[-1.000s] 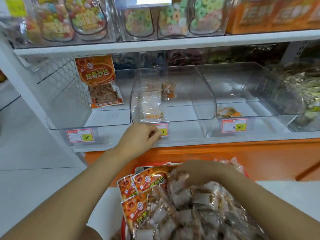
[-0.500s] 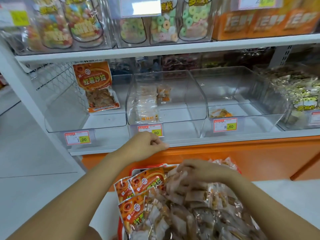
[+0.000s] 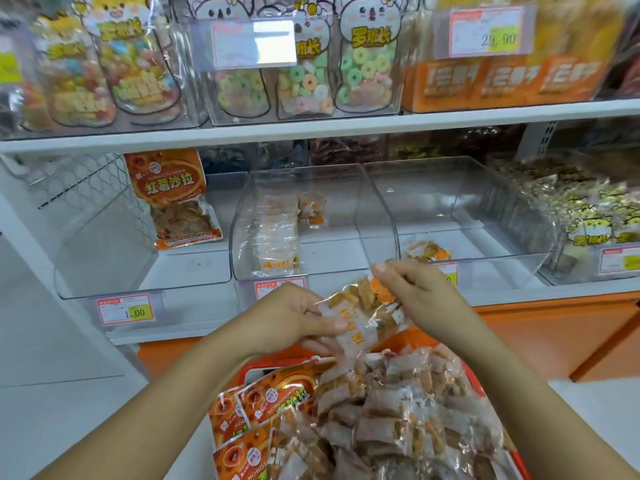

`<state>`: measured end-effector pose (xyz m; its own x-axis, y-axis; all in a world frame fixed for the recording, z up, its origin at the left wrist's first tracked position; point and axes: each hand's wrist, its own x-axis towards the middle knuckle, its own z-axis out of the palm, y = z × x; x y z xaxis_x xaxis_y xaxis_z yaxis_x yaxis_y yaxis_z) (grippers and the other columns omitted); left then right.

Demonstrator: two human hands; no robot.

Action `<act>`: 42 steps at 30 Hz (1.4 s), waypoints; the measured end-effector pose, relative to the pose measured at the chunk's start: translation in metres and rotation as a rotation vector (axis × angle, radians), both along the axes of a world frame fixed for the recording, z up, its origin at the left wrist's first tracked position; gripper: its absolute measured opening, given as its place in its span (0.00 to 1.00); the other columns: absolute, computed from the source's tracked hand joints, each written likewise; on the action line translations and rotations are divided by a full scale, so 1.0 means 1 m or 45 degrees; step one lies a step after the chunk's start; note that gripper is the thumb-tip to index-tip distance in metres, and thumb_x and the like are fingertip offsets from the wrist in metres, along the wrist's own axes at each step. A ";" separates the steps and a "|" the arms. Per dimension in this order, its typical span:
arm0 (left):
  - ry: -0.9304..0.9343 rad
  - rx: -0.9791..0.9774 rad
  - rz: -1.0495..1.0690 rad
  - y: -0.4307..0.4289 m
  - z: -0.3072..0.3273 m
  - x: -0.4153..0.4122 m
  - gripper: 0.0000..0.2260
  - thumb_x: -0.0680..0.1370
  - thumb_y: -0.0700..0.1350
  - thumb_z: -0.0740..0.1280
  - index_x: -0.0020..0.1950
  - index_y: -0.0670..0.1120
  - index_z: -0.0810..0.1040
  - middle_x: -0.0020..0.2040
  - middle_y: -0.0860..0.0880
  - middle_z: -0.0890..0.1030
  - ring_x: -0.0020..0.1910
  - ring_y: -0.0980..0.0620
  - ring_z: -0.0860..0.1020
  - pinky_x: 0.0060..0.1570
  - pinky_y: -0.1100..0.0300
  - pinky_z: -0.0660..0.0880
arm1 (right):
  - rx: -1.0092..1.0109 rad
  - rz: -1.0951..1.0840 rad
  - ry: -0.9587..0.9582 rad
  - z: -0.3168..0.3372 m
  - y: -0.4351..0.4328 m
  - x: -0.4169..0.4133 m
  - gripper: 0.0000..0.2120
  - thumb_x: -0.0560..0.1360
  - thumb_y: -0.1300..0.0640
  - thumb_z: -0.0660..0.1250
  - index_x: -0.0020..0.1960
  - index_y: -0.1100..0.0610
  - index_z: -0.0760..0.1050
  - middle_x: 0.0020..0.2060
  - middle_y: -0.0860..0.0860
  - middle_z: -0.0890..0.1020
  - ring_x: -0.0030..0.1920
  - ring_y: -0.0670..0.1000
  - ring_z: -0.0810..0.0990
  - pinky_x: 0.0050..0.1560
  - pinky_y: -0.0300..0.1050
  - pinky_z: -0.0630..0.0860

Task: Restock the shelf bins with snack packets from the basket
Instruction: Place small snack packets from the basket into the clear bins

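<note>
Both hands hold one clear snack packet [image 3: 360, 313] with orange pieces above the red basket [image 3: 479, 382]. My left hand [image 3: 294, 320] grips its lower left end and my right hand [image 3: 415, 292] pinches its upper right end. The basket is heaped with clear packets [image 3: 391, 420] and orange packets [image 3: 273, 400] at its left. Three clear bins sit on the shelf ahead: the left bin [image 3: 104, 271] holds one upright orange packet [image 3: 173, 199], the middle bin [image 3: 377, 216] has a few clear packets [image 3: 277, 233], the right bin [image 3: 485, 202] has one packet [image 3: 427, 251].
A white shelf board [image 3: 311, 128] overhangs the bins, carrying candy bags [image 3: 304, 71] and orange boxes [image 3: 502, 81]. A bin of yellow-printed packets [image 3: 588, 216] stands at far right. Price tags [image 3: 126, 310] line the shelf edge. An orange base panel [image 3: 554, 334] runs below.
My right hand lifted a clear packet out of the basket. My left hand left the shelf edge and took hold of the packet's other end. The view moved closer.
</note>
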<state>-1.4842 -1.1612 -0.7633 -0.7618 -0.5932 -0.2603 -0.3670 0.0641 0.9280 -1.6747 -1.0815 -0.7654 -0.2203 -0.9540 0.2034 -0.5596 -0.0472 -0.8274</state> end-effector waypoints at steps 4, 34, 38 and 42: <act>0.035 0.112 -0.039 -0.002 0.016 0.006 0.05 0.71 0.41 0.70 0.42 0.40 0.84 0.44 0.43 0.85 0.42 0.52 0.84 0.40 0.65 0.79 | -0.169 0.037 0.024 0.012 -0.006 0.003 0.21 0.77 0.42 0.55 0.31 0.54 0.60 0.26 0.49 0.61 0.28 0.45 0.61 0.31 0.43 0.58; -0.016 -0.965 1.139 -0.096 0.027 0.033 0.13 0.77 0.47 0.67 0.59 0.44 0.80 0.50 0.49 0.83 0.48 0.51 0.80 0.48 0.61 0.74 | 0.166 -0.217 -0.182 0.043 -0.127 0.002 0.06 0.67 0.56 0.77 0.43 0.55 0.82 0.48 0.57 0.85 0.48 0.55 0.81 0.55 0.48 0.75; -0.236 -0.967 0.981 -0.107 0.009 0.038 0.14 0.77 0.47 0.68 0.61 0.44 0.79 0.52 0.46 0.83 0.47 0.46 0.81 0.49 0.55 0.76 | 0.289 -0.328 -0.309 0.010 -0.188 -0.003 0.12 0.70 0.62 0.75 0.53 0.60 0.80 0.51 0.55 0.83 0.51 0.52 0.79 0.55 0.44 0.74; -0.247 -1.029 0.897 -0.112 0.003 0.040 0.10 0.78 0.47 0.66 0.57 0.49 0.82 0.47 0.46 0.84 0.43 0.47 0.81 0.43 0.54 0.77 | 0.491 -0.297 -0.282 -0.014 -0.233 -0.009 0.18 0.72 0.64 0.70 0.61 0.63 0.76 0.60 0.58 0.79 0.61 0.57 0.77 0.62 0.48 0.74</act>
